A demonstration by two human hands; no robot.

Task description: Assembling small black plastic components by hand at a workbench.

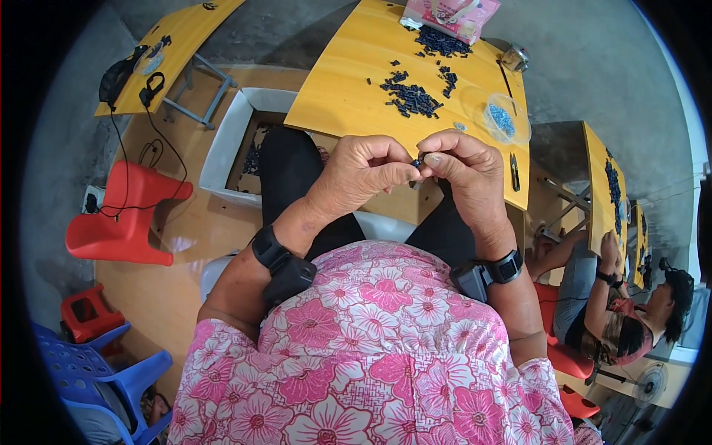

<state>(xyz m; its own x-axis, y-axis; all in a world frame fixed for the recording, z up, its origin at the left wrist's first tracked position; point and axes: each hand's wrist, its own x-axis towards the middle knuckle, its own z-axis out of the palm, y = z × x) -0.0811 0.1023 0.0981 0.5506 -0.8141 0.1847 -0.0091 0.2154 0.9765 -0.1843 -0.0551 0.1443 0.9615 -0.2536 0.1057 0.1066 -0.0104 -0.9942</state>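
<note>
My left hand [368,167] and my right hand [467,167] meet in front of me, over the near edge of the yellow table [337,89]. Between their pinched fingertips is a small dark piece [417,162]; its exact kind is too small to make out. Both hands' fingers are closed on it. Beyond them, small dark pieces [411,100] lie in loose heaps on the table. To the right stands a clear round bowl [525,122] with small light-blue bits [502,119] in it.
A dark slim tool [515,172] lies at the table's right edge. A pink bag [475,18] and a metal-lidded jar [515,57] stand at the back. A white box [222,159] with dark pieces sits on the floor at left, near a red stool [126,211]. Another person [615,319] works at right.
</note>
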